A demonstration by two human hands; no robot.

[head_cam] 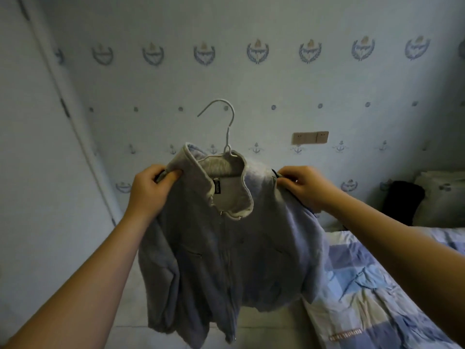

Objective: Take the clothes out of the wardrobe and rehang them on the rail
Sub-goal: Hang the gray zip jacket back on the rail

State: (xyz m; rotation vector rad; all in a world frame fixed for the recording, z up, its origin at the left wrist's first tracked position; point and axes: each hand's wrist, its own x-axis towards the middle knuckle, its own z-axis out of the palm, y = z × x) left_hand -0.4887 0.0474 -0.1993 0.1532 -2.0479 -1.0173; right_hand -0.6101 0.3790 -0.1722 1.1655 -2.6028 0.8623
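A grey zip-up jacket [234,250] with a stand-up collar hangs in the air in front of me on a white wire hanger [226,127], whose hook points up and to the left. My left hand [151,190] grips the jacket's left shoulder beside the collar. At the jacket's right shoulder, my right hand [304,187] pinches the fabric at its seam. The zip is closed partway up, and both sleeves hang down. No rail shows in this view.
A white wardrobe door [37,159] stands at the left. Behind the jacket is a wallpapered wall with a switch plate [310,137]. A bed with a blue checked cover [372,298] fills the lower right, with a dark object [402,200] and a pillow at its head.
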